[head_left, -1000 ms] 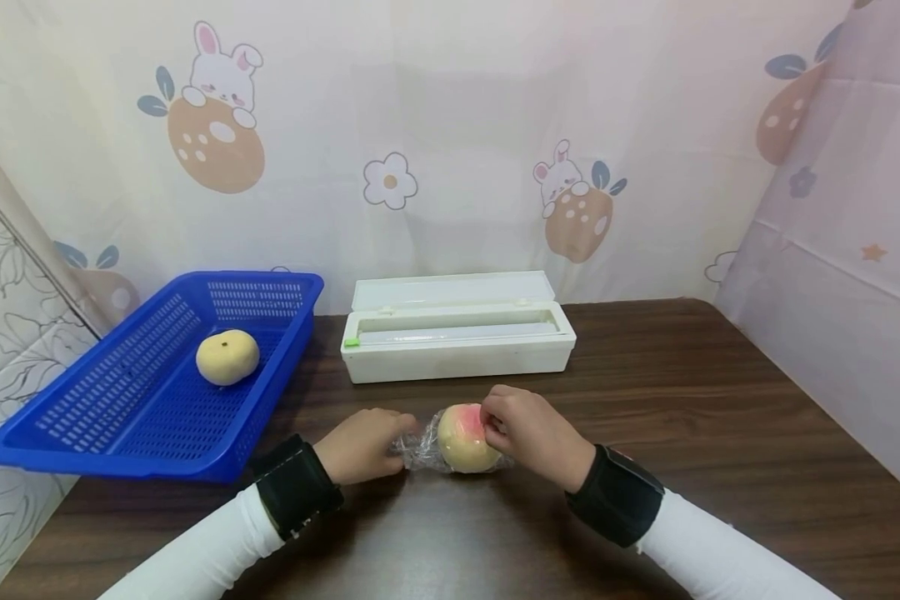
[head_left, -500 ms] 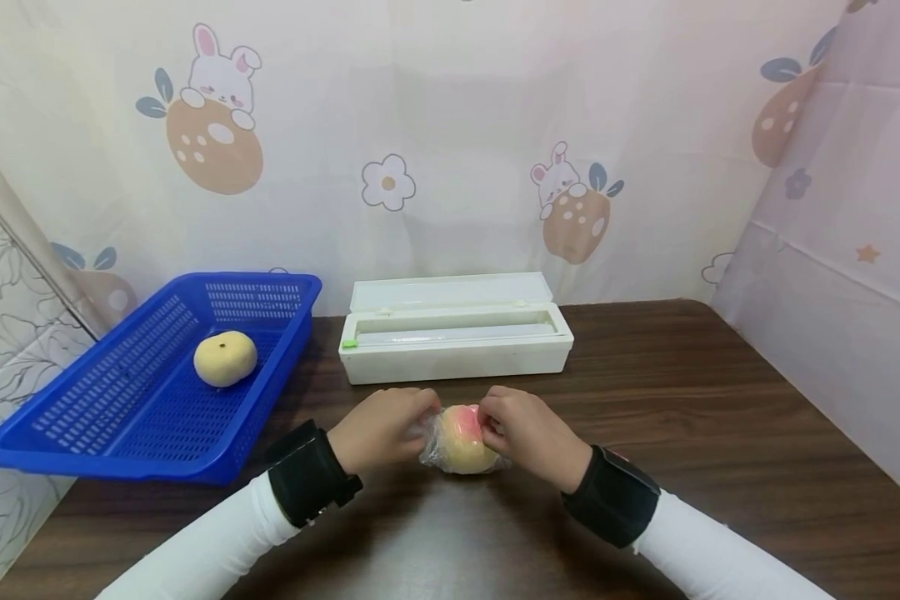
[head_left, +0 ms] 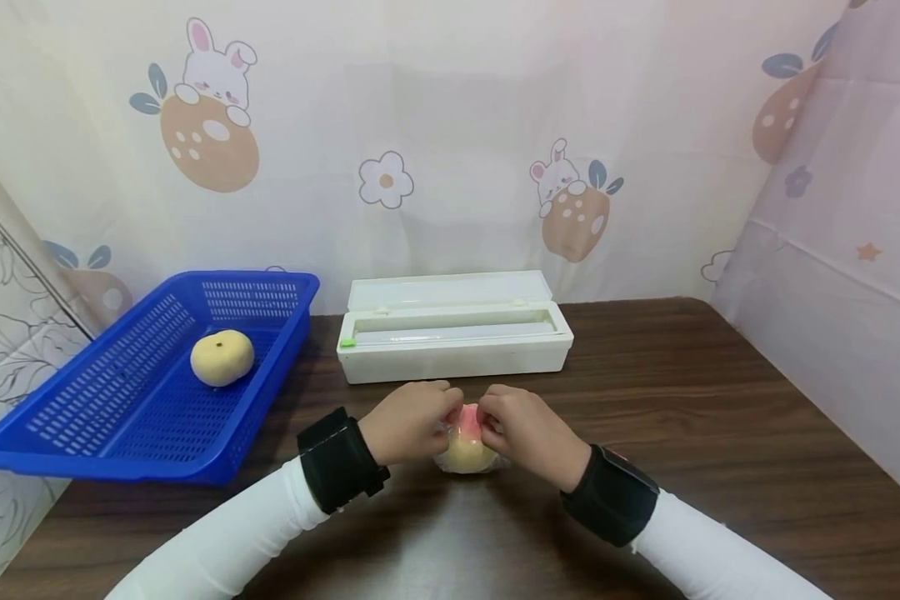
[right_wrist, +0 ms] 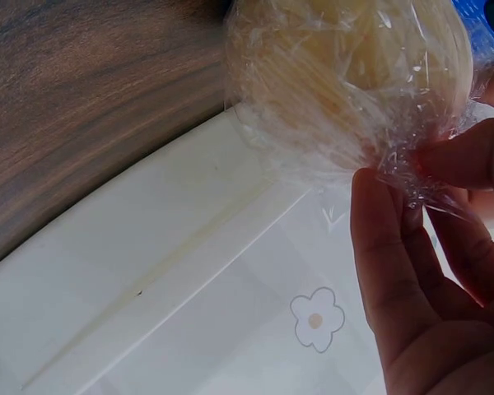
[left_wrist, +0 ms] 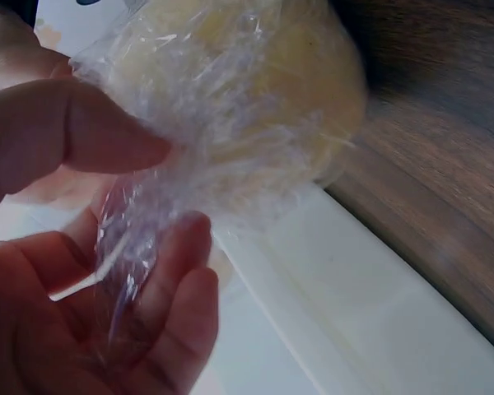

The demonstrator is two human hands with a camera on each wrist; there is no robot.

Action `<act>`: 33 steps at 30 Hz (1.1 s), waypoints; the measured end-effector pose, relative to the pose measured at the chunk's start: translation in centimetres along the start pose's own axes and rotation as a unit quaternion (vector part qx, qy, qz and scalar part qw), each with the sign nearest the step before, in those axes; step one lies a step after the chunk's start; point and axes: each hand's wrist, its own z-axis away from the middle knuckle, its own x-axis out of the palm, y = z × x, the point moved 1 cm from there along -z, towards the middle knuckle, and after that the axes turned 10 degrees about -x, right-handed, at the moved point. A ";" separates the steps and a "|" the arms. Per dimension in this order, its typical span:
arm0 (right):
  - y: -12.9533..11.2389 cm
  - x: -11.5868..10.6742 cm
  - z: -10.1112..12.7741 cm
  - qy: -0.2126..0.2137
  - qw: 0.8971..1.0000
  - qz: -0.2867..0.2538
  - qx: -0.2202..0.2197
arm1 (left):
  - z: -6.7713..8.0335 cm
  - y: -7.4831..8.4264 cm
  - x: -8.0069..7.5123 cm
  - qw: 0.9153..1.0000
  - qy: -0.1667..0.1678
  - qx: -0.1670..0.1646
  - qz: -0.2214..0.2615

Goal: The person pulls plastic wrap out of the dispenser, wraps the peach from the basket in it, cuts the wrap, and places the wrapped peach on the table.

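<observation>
A yellow peach with a pink blush (head_left: 468,450) sits on the table between the two hands, wrapped in clear plastic wrap (left_wrist: 222,123). My left hand (head_left: 411,423) is at the peach's left side; in the left wrist view its thumb and fingers pinch a gathered, crinkled end of the wrap. On the other side my right hand (head_left: 528,433) pinches bunched wrap between thumb and fingers, which shows plainly in the right wrist view near the fingertips (right_wrist: 370,189). The peach's upper sides are partly hidden behind both hands.
Behind the hands stands a white plastic wrap dispenser box (head_left: 453,362), its lid raised and a roll inside. At the left is a blue perforated basket (head_left: 150,467) holding one pale yellow peach (head_left: 222,358). A patterned curtain (head_left: 465,100) backs the brown table (head_left: 682,400).
My left hand has moved right and slightly up, bringing the loose left end of the wrap in against the peach. The right hand stays almost where it was.
</observation>
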 end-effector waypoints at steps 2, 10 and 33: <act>0.1 0.0 0.0 0.002 1.000 0.000 -0.001 | -0.2 0.3 0.3 1.000 0.007 0.000 -0.018; 0.2 0.2 0.0 0.007 1.000 -0.005 -0.003 | -0.5 1.2 1.4 0.996 0.035 -0.011 -0.085; 0.6 -0.8 0.5 0.010 0.998 -0.016 -0.052 | 2.0 -1.1 -2.4 1.000 0.022 0.005 -0.012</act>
